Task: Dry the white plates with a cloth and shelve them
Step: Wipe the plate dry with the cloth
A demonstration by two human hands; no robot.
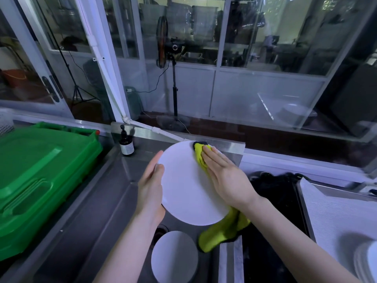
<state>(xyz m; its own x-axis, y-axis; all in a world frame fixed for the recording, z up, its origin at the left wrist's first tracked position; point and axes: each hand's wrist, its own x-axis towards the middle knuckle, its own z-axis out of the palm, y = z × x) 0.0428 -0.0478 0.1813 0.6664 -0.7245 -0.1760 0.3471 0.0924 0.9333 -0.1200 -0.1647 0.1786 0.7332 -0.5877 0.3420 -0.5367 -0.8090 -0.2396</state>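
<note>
A: Where is the plate [183, 186] now?

B: I hold it over the sink [114, 203], tilted, face toward me. My left hand [152, 188] clamps the plate's left rim, thumb on the front, fingers behind. My right hand [226, 176] lies flat and open on the plate's upper right, pressing the yellow cloth [201, 158] against it. So no pinch there, only palm pressure. The cloth's loose end hangs below the plate's lower right edge.

A: What does the next wipe depend on?

B: I think the dry part is only by the right hand. The bare face runs from that hand toward the left hand and down, so the right hand is nearer and should sweep that way, w/ the left turning the rim.

A: Anything in the way?

B: A second plate [174, 258] lies in the sink just under the held one; the hanging cloth end is near it. A brown bottle [126, 145] stands behind the plate to the left, a green bin [40, 176] further left. More plates [367, 262] are stacked far right of it. I see no shelf.
</note>
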